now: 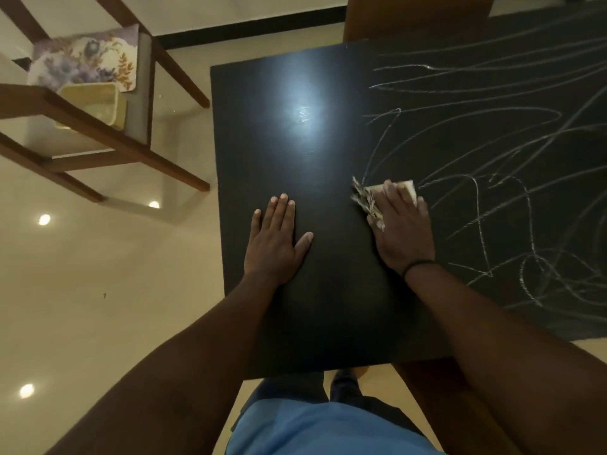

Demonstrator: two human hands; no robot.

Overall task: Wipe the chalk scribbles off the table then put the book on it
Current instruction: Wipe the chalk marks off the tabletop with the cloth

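In the upper left of the frame, a wooden chair [108, 139] is standing on the glossy floor [98, 290], well apart from the table. A floral-patterned book [83, 62] is lying on its seat, and a pale yellow container [93, 103] is sitting just in front of the book, touching or overlapping its lower edge.

Moving toward the centre, the black table [279, 142] is filling the middle and right of the frame. Its left portion is showing no chalk and is reflecting a bright light spot.

You are pressing your left hand [274, 239] flat on this clean area, lower centre of the frame, with fingers extended and together, palm down, gripping nothing.

To the right of it, you are holding your right hand [402, 231] palm down over a folded cloth [371, 200], pinning it against the tabletop. The cloth is protruding past the fingertips and at the left side of the hand. A dark band is circling that wrist.

The cloth is sitting at the left boundary of the chalk scribbles [492, 178], which are covering the right part of the table up to the right edge of the frame.
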